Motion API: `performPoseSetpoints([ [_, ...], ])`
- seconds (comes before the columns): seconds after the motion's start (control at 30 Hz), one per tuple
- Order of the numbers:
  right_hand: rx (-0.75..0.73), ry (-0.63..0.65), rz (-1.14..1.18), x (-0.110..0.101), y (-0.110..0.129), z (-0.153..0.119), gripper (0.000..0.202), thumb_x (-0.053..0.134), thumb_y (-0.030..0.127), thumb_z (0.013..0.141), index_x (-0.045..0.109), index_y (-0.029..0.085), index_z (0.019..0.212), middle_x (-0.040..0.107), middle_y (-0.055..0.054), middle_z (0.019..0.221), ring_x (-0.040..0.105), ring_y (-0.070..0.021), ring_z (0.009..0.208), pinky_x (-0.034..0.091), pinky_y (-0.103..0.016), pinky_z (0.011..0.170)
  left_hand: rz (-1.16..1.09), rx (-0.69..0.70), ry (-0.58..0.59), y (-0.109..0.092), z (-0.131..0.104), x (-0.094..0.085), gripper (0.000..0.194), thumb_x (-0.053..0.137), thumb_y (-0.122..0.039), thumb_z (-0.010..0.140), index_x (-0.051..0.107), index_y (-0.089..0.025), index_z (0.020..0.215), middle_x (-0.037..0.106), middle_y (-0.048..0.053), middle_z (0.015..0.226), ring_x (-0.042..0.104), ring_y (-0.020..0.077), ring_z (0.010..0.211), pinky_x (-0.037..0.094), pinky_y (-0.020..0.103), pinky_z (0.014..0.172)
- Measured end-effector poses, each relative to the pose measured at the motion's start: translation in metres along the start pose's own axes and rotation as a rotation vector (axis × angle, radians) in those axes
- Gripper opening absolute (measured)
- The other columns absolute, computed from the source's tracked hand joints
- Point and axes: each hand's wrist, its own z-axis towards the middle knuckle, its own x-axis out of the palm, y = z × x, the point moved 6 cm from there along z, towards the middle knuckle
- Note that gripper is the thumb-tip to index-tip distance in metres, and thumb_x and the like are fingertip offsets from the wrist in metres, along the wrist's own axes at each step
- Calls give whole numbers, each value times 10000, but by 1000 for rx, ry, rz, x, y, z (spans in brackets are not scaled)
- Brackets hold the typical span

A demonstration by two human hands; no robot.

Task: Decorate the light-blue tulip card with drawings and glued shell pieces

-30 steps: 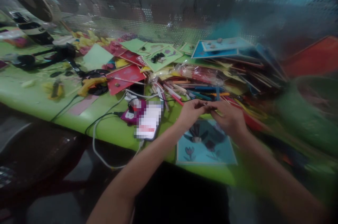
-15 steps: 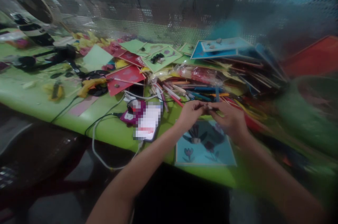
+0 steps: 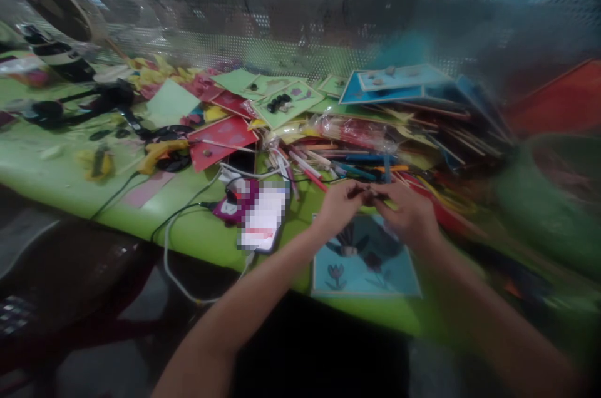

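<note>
My left hand (image 3: 342, 203) and my right hand (image 3: 407, 205) meet fingertip to fingertip above the far edge of a blue card (image 3: 323, 260). Both are closed in a pinch around something small, perhaps pebble-like, that is too blurred to name. Dark flower drawings, including a tulip shape (image 3: 336, 274), show on the card, which lies flat near the table's front edge. The hands and their shadow cover part of its upper side. To the left of the card rests a lit phone (image 3: 263, 216) with a cable plugged in.
A yellow glue gun (image 3: 162, 155) lies on the green table (image 3: 61, 157) at left. Pencils and sticks (image 3: 310, 163) are heaped beyond my hands. Red card (image 3: 223, 140), green card (image 3: 288, 104) and blue cards (image 3: 404, 79) pile up behind. A green bowl-like container (image 3: 549, 198) stands at right.
My fingers have shifted slightly around the small thing between them, with both hands staying over the card's far edge. The other things lie as before.
</note>
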Motion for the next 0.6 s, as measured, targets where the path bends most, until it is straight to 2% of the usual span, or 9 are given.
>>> performPoseSetpoints([
  [0.2,40,9,5,-2,-1,2,182,654,296,948,757,280,1097,822,-24,1018,782,-251,928,626,-412,837,-81,-24,1,1,1,2,420,877,-513,712,749,-135,843,733,31,807,656,149,777,550,310,832],
  [0.33,-24,4,-46,-3,4,1,206,629,243,962,748,258,1130,819,-38,1037,778,-238,932,614,-379,819,-187,-89,24,5,1,5,405,866,-485,728,748,-127,876,728,29,804,654,134,766,545,299,830],
  [0.47,-108,47,-159,3,6,-2,223,596,210,986,733,228,1162,816,-55,1063,772,-236,958,588,-396,900,-214,-143,-8,11,1,2,393,915,-382,668,736,-114,892,730,29,825,650,123,758,533,294,824],
  [0.6,-118,80,-189,9,3,-5,205,588,223,997,735,218,1140,816,-59,1049,769,-235,939,563,-404,928,-250,-150,0,15,2,1,359,911,-320,654,736,-109,886,740,34,815,669,131,756,549,320,856],
])
